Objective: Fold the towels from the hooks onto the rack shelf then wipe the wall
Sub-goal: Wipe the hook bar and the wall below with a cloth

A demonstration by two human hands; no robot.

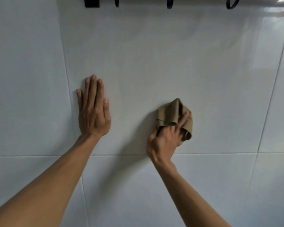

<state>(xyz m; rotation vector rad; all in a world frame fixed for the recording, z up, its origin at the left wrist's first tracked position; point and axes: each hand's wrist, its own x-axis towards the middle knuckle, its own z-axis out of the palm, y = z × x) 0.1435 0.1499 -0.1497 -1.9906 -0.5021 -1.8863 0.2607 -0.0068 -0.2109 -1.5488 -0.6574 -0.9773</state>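
A glossy white tiled wall (154,63) fills the head view, its grout lines crossing below and beside both hands. The left hand (93,110) lies flat on the tile, fingers straight and close together, pointing up, thumb alongside. The right hand (165,141) holds a bunched tan cloth (170,113) against the wall, with one finger stretched across the fabric and the others tucked under its folds. The two hands are well apart, and both bare forearms reach up from the lower edge. Along the top edge, black hooks (170,3) and a black bracket (92,2) show beneath a pale bar.
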